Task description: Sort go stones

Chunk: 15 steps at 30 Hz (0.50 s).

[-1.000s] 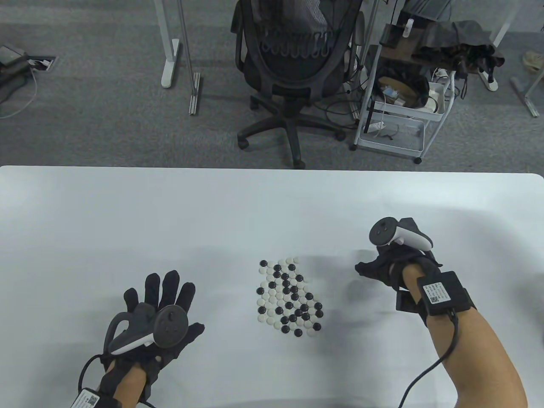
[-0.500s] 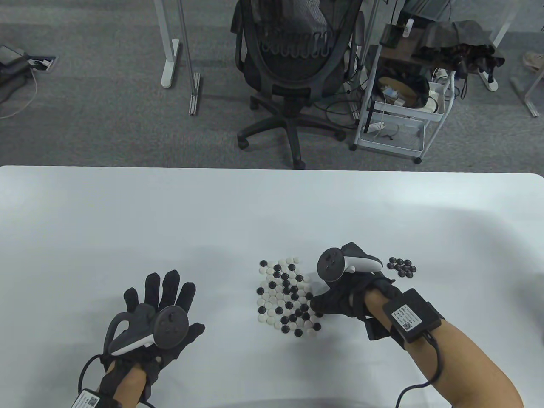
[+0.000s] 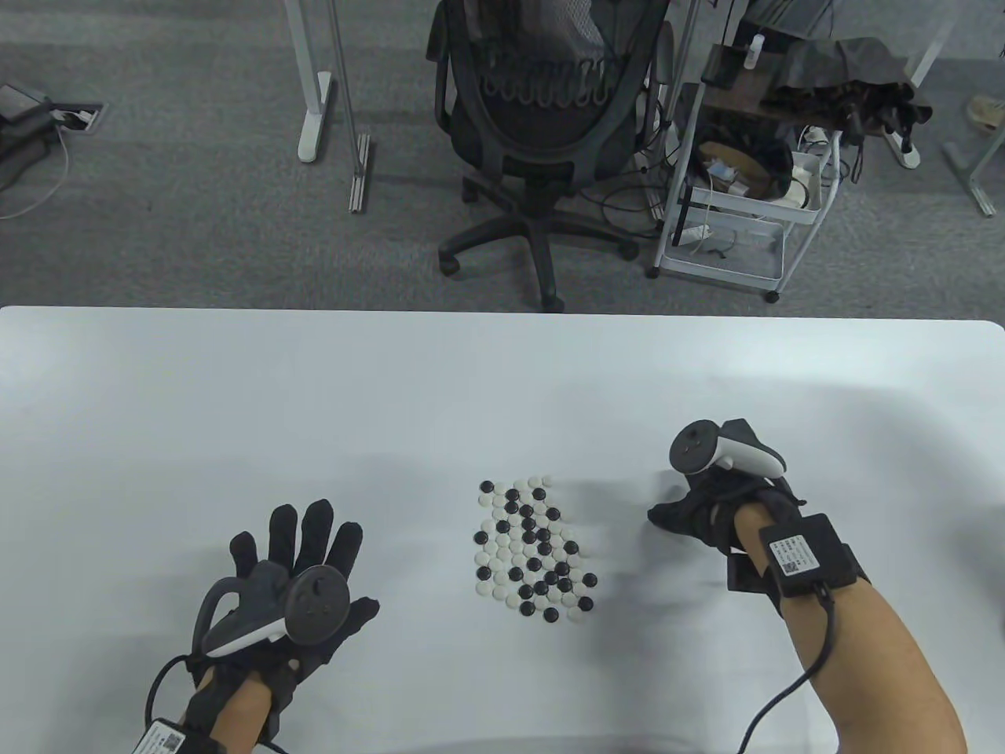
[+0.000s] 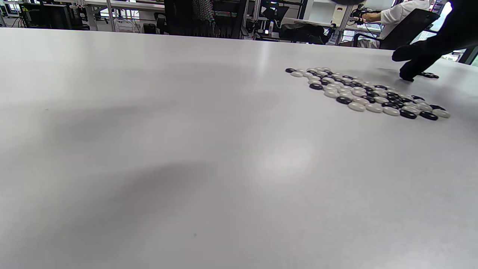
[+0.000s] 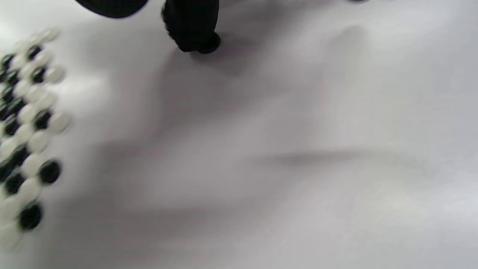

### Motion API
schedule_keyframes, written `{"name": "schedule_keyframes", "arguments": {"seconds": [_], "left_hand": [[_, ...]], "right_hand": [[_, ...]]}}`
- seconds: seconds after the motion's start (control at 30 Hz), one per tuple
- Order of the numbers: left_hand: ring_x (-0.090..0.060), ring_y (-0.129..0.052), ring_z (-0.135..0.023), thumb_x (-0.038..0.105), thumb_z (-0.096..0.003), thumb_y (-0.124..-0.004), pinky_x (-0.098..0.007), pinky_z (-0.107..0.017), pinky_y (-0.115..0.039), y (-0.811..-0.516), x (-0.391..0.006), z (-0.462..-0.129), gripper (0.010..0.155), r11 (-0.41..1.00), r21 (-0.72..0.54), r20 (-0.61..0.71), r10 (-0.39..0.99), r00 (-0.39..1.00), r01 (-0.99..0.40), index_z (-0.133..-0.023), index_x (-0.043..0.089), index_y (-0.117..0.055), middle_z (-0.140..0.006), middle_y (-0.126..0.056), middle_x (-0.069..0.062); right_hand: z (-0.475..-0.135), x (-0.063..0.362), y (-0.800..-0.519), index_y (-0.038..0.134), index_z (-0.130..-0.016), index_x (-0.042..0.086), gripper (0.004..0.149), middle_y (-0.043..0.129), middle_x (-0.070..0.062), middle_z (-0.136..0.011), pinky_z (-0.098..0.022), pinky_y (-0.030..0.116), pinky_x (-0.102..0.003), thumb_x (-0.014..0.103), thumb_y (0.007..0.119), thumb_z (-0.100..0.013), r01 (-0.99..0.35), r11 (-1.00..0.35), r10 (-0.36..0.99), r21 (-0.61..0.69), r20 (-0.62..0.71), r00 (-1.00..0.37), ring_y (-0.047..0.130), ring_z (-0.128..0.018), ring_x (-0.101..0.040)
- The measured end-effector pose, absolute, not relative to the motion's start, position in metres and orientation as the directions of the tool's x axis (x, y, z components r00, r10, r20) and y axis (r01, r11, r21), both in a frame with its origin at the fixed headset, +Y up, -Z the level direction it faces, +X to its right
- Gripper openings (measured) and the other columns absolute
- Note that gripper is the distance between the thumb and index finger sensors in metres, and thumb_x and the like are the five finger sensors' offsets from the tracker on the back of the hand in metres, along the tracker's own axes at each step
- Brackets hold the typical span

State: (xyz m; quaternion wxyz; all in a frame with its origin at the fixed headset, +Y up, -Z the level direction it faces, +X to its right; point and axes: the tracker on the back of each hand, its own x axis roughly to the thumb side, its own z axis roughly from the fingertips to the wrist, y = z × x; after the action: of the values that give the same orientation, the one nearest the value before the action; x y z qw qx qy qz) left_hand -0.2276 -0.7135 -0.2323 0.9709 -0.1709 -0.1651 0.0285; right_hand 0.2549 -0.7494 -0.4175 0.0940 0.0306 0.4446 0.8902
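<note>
Holding surface: white table (image 3: 235,393), lower half of the table view; no container shows.
Stones: mixed black and white Go stones (image 3: 532,550), one flat cluster at lower centre.
Separate stones: a few black stones (image 4: 428,75) behind the right hand in the left wrist view, barely visible.
Left hand (image 3: 294,577): lower left, fingers spread flat, holding nothing.
Right hand (image 3: 707,510): right of the cluster, apart from it, fingers curled downward; a held stone cannot be made out.
</note>
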Motion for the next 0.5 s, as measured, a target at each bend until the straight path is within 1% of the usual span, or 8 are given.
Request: {"name": "schedule_keyframes", "arguments": {"seconds": [0.1, 0.23, 0.5], "left_hand": [[-0.062, 0.012, -0.095, 0.056, -0.0623, -0.043, -0.086, -0.055, -0.001, -0.713, -0.229, -0.232, 0.08, 0.941, -0.337, 0.306, 0.116, 0.945, -0.007, -0.119, 0.011, -0.007, -0.116, 0.013, -0.032], [-0.062, 0.013, -0.095, 0.056, -0.0622, -0.043, -0.086, -0.055, -0.001, -0.712, -0.23, -0.232, 0.081, 0.942, -0.336, 0.301, 0.12, 0.946, -0.013, -0.119, 0.011, -0.007, -0.116, 0.013, -0.032], [-0.062, 0.012, -0.096, 0.056, -0.0622, -0.043, -0.086, -0.055, -0.001, -0.713, -0.229, -0.232, 0.08, 0.94, -0.34, 0.304, 0.117, 0.946, -0.007, -0.119, 0.011, -0.007, -0.116, 0.013, -0.032]], "right_hand": [[-0.425, 0.272, -0.749, 0.06, -0.109, 0.025, 0.064, -0.007, -0.022, -0.108, -0.055, 0.003, -0.083, 0.054, 0.053, -0.052, -0.197, -0.584, 0.19, 0.788, -0.104, -0.976, -0.015, -0.088, -0.054], [-0.428, 0.291, -0.748, 0.06, -0.109, 0.025, 0.064, -0.008, -0.021, -0.107, -0.055, 0.002, -0.083, 0.054, 0.053, -0.052, -0.221, -0.594, 0.158, 0.773, -0.158, -0.975, -0.016, -0.088, -0.054], [-0.424, 0.311, -0.748, 0.058, -0.109, 0.025, 0.064, -0.008, -0.022, -0.107, -0.055, 0.003, -0.083, 0.054, 0.053, -0.052, -0.232, -0.622, 0.133, 0.748, -0.192, -0.972, -0.015, -0.088, -0.054]]}}
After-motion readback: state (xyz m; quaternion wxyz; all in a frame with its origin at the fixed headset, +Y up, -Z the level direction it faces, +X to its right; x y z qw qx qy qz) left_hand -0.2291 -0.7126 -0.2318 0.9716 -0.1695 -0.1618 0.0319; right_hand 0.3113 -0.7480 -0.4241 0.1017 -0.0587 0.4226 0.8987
